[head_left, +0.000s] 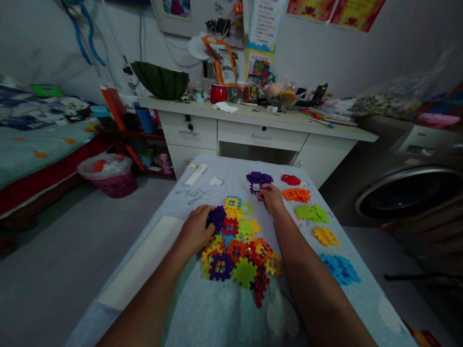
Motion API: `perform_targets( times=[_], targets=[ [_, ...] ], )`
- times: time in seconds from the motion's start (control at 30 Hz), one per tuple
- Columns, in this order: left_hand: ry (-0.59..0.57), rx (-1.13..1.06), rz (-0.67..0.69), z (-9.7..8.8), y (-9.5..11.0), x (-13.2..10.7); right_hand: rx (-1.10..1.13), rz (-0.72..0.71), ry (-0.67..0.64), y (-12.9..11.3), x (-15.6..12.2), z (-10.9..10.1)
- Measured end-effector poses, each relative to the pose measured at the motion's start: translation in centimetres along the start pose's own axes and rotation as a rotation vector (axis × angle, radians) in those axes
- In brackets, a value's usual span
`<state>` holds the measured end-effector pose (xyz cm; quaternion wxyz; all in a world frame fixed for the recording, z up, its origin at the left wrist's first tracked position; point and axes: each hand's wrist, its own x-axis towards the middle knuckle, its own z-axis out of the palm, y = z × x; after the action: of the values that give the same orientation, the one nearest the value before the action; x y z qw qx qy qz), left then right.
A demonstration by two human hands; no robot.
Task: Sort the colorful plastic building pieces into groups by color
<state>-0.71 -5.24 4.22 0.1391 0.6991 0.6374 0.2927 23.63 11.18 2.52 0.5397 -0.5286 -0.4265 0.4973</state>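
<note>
1. Bed [32, 144], far left, under a patterned cover.
2. Washing machine [408, 193], far right, with its round door facing us.
3. Drawer unit [260, 135], against the back wall, its top crowded with small goods.
4. Surface [224, 308], directly before us, covered by a pale blue cloth. All the tiles below lie on it.
5. Bin [108, 174], on the floor between the bed and the surface, lined with a bag.
6. Half watermelon [161, 79], on the left end of the drawer unit.
7. Mixed heap [238, 250] of toothed plastic tiles in many colours, in the middle of the surface between our forearms.
8. Sorted piles in a curve along the right edge, from near to far:
   - blue pile [340, 269]
   - yellow pile [325, 236]
   - green pile [311, 213]
   - orange pile [296, 194]
   - red pile [290, 180]
   - purple pile [258, 178], left of the red one
9. Left hand [195, 231], at the heap's upper left edge, with its fingers curled closed around a purple tile [216, 217].
10. Right hand [271, 196], with bent fingertips touching the near edge of the purple pile. We cannot tell whether it grips anything.
</note>
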Motion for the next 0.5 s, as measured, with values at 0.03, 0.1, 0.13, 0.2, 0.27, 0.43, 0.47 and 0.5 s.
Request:
perform_targets(
  times=[0.03, 0.1, 0.13, 0.2, 0.27, 0.43, 0.47, 0.5],
  targets=[
    [0.009, -0.025, 0.001, 0.1, 0.0, 0.0, 0.019, -0.004, 0.012, 0.2, 0.3, 0.1],
    [0.027, -0.069, 0.005, 0.4, 0.0, 0.0, 0.060, -0.016, 0.031, 0.7, 0.8, 0.2],
    [0.035, -0.087, 0.010, 0.6, -0.1, 0.0, 0.077, -0.028, 0.041, 0.9, 1.0, 0.2],
    [0.052, -0.117, 0.017, 0.9, -0.2, 0.1, 0.086, -0.063, 0.060, 1.3, 1.3, 0.2],
    [0.069, -0.142, 0.018, 1.2, -0.3, 0.1, 0.044, -0.109, 0.059, 1.7, 1.4, 0.0],
    [0.083, -0.183, 0.033, 1.5, -0.4, 0.1, -0.074, -0.178, -0.039, 3.0, 1.7, -0.8],
    [0.081, -0.186, 0.039, 1.5, -0.4, 0.1, -0.077, -0.193, -0.047, 3.3, 1.8, -1.0],
    [0.079, -0.189, 0.043, 1.6, -0.4, 0.1, -0.080, -0.211, -0.049, 3.5, 2.0, -1.1]
  ],
)
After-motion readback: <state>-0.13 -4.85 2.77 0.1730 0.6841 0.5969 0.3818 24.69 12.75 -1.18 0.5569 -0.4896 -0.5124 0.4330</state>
